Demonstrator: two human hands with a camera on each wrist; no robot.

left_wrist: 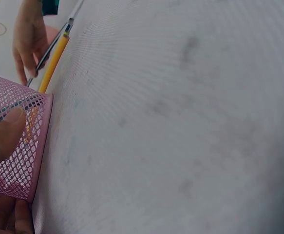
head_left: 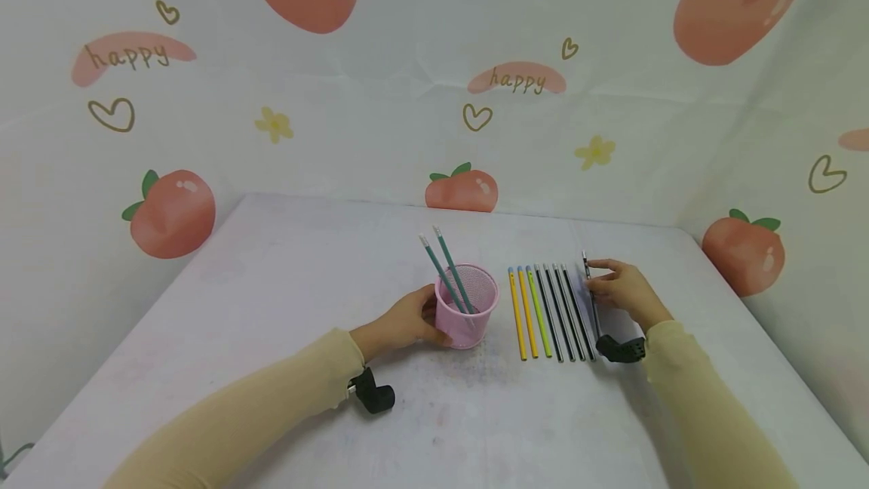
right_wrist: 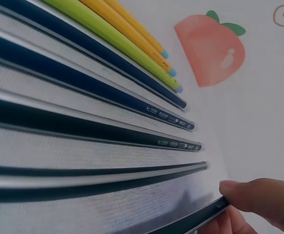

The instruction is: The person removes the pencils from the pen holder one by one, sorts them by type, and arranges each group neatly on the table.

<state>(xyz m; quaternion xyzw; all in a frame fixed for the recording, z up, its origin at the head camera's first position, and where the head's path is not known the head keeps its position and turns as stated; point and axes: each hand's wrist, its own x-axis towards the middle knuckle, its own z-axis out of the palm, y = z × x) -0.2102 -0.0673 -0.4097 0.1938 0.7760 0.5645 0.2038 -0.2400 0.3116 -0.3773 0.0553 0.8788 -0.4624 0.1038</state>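
My left hand grips a pink mesh pen holder from its left side, the thumb against the mesh in the left wrist view. Two teal pencils lean inside the holder, their eraser ends up and to the left. At the right end of a pencil row, my right hand pinches a dark striped pencil near its far end between thumb and fingers. That pencil is slightly tilted, with a shadow on the cloth beside it. Beside it lie several dark striped pencils.
Left of the dark pencils lie a lime-green pencil and two yellow pencils, all roughly parallel. A white cloth covers the table, and a fruit-printed curtain hangs behind. Black wrist cameras are strapped to both wrists.
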